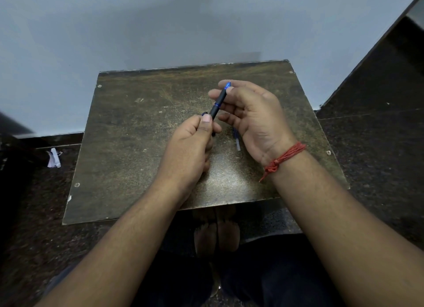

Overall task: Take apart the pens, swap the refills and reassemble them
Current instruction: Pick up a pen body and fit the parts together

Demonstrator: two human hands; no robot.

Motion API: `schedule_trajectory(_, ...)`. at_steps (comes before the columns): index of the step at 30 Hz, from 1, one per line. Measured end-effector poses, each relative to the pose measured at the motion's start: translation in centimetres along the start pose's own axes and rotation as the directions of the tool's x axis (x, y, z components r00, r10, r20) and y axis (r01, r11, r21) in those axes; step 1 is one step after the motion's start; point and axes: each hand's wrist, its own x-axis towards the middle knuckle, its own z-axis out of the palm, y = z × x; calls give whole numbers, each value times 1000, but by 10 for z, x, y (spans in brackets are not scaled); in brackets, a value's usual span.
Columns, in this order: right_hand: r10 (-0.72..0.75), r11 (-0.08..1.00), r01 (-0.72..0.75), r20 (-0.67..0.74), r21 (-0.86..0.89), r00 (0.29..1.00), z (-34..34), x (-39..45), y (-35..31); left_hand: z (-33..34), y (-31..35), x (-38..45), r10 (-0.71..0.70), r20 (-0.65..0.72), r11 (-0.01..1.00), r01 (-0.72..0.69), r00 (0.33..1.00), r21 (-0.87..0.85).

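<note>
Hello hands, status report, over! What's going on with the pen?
Left hand grips pen at lower end. Right hand pinches blue tip end. Loose refill lies on table under right hand. Nothing in the way.

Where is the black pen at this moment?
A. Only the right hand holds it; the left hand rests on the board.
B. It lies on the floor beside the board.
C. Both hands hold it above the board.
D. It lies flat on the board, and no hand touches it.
C: the left hand grips the lower end of the pen, the right hand pinches its upper end near the blue tip, above the board.
</note>
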Motion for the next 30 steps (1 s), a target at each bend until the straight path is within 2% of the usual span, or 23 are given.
schedule_trajectory(6, -52, 984, 37, -86, -172, 995, 1, -1, 3, 0, -1, 1, -3, 5, 1000, 3, 1000, -11)
schedule_trajectory(15, 3, 998, -3, -12, -66, 1000, 1, -2, -1, -2, -5, 2, 4, 7, 1000, -4, 1000, -29)
schedule_trajectory(20, -42, 980, 21, -99, -200, 994, 0, -1, 2, -2, -4, 2, 8, 10, 1000, -7, 1000, -20)
schedule_trajectory(24, -53, 972, 31, -88, -231, 995, 0, -2, 2, -2, -2, 1, 4, 10, 1000, -4, 1000, -10)
schedule_trajectory(30, -4, 992, -1, -41, -127, 999, 1, -4, -2, -1, -1, 0, -4, 6, 1000, 4, 1000, -9)
